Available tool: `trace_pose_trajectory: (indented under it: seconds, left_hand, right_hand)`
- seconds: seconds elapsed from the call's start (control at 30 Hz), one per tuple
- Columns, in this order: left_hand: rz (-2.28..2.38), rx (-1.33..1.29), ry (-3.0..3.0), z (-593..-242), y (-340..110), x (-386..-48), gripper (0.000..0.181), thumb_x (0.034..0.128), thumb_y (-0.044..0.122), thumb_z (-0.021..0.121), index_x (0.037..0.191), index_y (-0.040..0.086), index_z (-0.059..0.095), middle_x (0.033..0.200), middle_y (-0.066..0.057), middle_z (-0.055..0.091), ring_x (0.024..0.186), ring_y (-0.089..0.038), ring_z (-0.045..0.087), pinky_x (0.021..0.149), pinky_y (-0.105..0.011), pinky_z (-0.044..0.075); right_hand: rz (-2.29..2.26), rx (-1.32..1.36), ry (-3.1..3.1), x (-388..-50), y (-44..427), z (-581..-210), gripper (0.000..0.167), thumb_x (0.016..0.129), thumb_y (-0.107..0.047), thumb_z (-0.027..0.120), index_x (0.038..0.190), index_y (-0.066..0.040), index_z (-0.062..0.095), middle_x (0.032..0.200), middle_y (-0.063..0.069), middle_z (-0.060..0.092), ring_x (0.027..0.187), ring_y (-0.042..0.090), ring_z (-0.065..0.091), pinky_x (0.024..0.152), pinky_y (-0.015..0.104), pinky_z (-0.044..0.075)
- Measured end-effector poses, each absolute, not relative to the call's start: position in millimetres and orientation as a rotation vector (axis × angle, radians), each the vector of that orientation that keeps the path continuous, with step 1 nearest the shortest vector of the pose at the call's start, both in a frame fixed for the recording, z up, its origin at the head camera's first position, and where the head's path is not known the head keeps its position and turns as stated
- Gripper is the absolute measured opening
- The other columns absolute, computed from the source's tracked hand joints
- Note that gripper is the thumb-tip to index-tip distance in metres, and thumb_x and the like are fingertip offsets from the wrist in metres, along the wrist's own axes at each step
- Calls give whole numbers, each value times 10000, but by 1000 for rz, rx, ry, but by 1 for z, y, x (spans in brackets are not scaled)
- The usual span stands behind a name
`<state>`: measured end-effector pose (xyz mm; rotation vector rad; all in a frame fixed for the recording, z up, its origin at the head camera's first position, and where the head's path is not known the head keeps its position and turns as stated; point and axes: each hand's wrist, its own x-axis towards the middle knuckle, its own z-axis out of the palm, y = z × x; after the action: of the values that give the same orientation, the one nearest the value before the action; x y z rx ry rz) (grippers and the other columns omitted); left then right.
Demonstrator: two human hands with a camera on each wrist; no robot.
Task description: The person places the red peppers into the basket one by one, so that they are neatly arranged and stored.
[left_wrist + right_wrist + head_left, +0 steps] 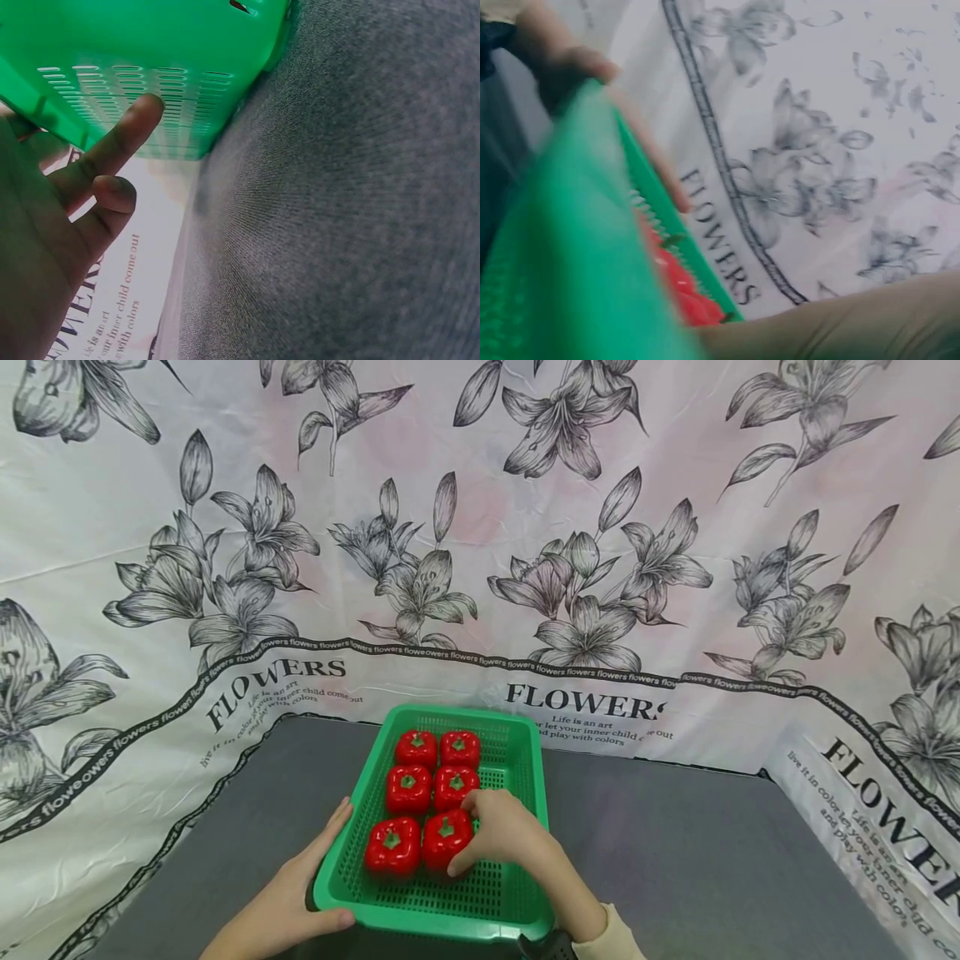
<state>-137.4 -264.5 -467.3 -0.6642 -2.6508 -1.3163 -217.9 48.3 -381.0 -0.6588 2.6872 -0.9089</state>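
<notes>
A green plastic basket (435, 928) with slotted walls holds red bell peppers in two columns of three, filling its left and middle part. My right hand (498, 831) reaches over the right rim and grips the front right bell pepper (446, 833) between thumb and fingers. Beside it sits the front left bell pepper (393, 847). At the basket's near left corner, my left hand (300, 885) touches the rim, thumb at the front edge. In the left wrist view, extended fingers of the left hand (60, 202) lie by the slotted wall (150, 45). The right wrist view hides the right fingers.
The basket stands on a dark grey table (675, 860). Behind and beside the table hangs a white curtain (420, 435) printed with flowers and lettering. Inside the basket, a strip of slotted floor (517, 889) shows on the right.
</notes>
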Motion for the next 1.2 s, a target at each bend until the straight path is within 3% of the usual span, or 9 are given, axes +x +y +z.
trace_pose_trajectory:
  seconds: [0.37,0.6,0.83,1.03,1.2]
  left_hand:
    - [-1325,-667,-2657,-466,-264,-138,1049,913,317,797,1728,301,137,1787,21,139,1500,151,153,1079,-324,462]
    - [-1278,-685,-2636,-466,-265,-138,1054,908,338,809,1729,268,151,1781,-7,175,1507,141,171,1080,-326,463]
    - [-1287,-679,-2635,-467,-265,-138,1048,912,334,800,1729,273,148,1781,4,176,1506,160,154,1094,-321,451]
    - [-1283,-668,-2639,-466,-265,-139,1056,903,332,806,1729,269,153,1779,-8,184,1497,176,153,1095,-324,453]
    - [-1298,-680,-2637,-467,-263,-142,1052,911,333,801,1729,275,142,1780,-30,180,1497,172,152,1093,-328,454]
  right_hand:
    - [-920,-568,2746,-213,42,-391,788,650,-258,1039,1281,28,664,1201,162,724,1084,327,673,881,502,587]
    - [-867,-558,2770,-213,39,-390,775,640,-258,1044,1246,37,663,1092,120,712,970,286,658,822,488,582]
    - [-827,-551,2754,-213,39,-386,789,641,-269,1044,1257,30,652,1100,120,707,987,300,665,850,508,582]
    - [-868,-572,2726,-214,44,-382,731,639,-266,1044,1181,18,644,1063,128,704,938,270,649,809,480,573]
    - [-956,-550,2700,-209,58,-368,791,730,-380,989,1276,53,613,1146,168,719,1018,306,678,818,490,581]
